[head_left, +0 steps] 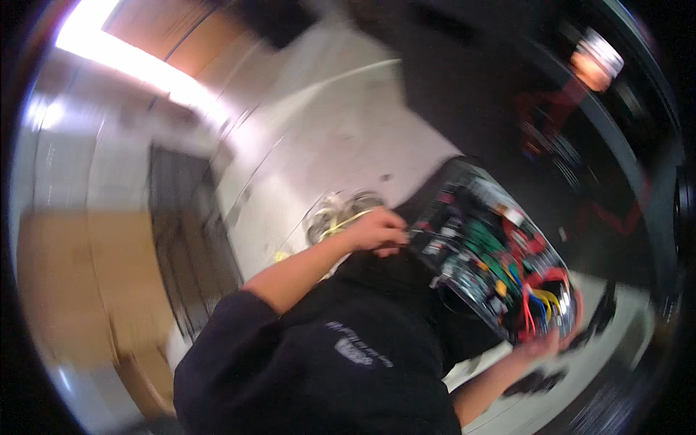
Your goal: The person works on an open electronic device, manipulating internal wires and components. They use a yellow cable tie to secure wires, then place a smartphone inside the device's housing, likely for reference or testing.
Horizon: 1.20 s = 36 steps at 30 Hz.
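A dark open box (446, 286) full of circuit boards and coloured wires is tilted in front of my body, to the right. Green boards (484, 243) lie in its middle, with red, yellow and blue wires (544, 301) bunched at the near right end. My right hand (542, 344) grips that near end, its fingers partly hidden beside the wires. Close to the far left edge is my left hand (379, 232), fingers curled in. Blur hides whether it touches the box or pinches something small.
Cardboard boxes (87, 275) stand at the left beside a dark grated panel (192, 225). A dark table (478, 94) with a red strap or cable (554, 109) on it fills the far right. Pale floor (333, 138) shows past my shoes (326, 217).
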Available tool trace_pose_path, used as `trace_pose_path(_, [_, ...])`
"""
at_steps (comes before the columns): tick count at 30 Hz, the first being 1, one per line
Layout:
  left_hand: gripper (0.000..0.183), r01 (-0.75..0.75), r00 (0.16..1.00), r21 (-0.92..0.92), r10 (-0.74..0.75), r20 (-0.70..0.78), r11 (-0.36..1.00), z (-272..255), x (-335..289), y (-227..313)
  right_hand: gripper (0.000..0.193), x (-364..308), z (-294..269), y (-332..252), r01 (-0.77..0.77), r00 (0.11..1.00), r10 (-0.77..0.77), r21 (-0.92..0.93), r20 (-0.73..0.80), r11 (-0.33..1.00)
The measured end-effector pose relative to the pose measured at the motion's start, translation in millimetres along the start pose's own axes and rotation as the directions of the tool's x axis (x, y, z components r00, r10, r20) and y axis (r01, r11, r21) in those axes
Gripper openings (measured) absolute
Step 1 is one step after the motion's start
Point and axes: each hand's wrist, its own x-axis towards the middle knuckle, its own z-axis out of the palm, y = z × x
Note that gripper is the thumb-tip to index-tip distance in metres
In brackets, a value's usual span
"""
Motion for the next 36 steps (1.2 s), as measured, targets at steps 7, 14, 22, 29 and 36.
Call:
trace_pose_path(7, [0.024,0.146,0.987,-0.07,-0.141,0.072,0.987,10.3,-8.4,26.9,0.08,0.0,14.5,-20.1,0.188,0.974,-0.17,-0.112,0.151,0.976])
trace_pose_path(14, [0.026,0.055,0.966,-0.21,0.001,0.26,0.976,-33.7,3.6,-7.0,0.082,3.3,10.2,-15.1,0.162,0.985,-0.158,-0.044,0.07,0.986])
trace_pose_path(22, [0.085,0.606,0.697,0.494,-0.116,-0.708,0.623,-168.2,-20.6,-176.9,0.08,9.1,-8.6,-3.6,0.138,0.974,-0.125,-0.058,0.189,0.989])
trace_pose_path(29, [0.073,0.477,0.701,0.397,-0.067,-0.71,0.784,-114.9,16.1,-236.1,0.077,5.2,5.2,-6.4,0.23,0.958,-0.217,-0.049,0.187,0.972])
trace_pose_path(36, [0.073,0.305,0.766,0.273,-0.065,-0.64,0.913,-101.1,88.9,-220.1,0.078,4.9,12.4,-9.9,0.158,0.986,-0.157,-0.017,0.058,0.987])
